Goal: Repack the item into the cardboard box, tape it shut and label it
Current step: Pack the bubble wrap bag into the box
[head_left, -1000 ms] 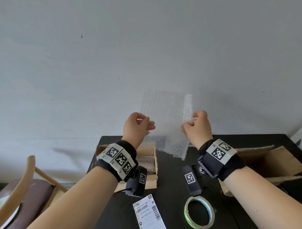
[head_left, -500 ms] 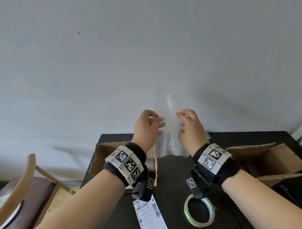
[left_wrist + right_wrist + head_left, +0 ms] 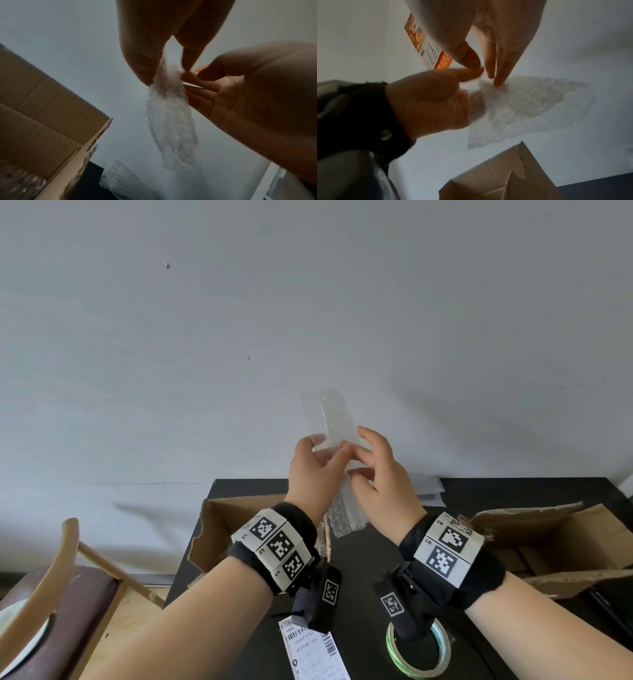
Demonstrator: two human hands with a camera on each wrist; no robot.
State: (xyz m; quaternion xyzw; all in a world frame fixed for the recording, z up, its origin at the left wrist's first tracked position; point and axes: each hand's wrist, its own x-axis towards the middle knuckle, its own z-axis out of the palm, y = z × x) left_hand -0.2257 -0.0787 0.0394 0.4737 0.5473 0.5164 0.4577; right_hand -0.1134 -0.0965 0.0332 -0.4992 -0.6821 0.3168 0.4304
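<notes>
Folding a sheet of bubble wrap (image 3: 327, 419) in mid-air, centre of the head view, above the far edge of the black bench (image 3: 356, 577). Left hand (image 3: 313, 470) clamped on the sheet, thumb and fingers pinching the doubled edge; right hand (image 3: 382, 477) with fingers loosely spread, fingertips (image 3: 498, 81) touching the wrap just beside that pinch, not closed round it. From the left wrist view, sheet hanging narrow and crumpled below the pinch. To do this well: bring the 2 edges flush before pressing the crease, slide the right fingertips down along the fold to flatten it, and hold the pinch firm, since such film likely springs back open. Target probably the open cardboard box (image 3: 219, 529) at centre left, directly under the left wrist, already showing some bubble wrap inside; item itself not identifiable here. A 2nd torn box (image 3: 555, 535) at right, another piece of wrap (image 3: 426, 489) lying on the bench behind the hands. Tape roll (image 3: 418, 652) and printed label (image 3: 313, 648) waiting at bottom centre, untouched; taping and labelling not yet begun. Worth keeping the folded pad sized to the box mouth before lowering it in.
</notes>
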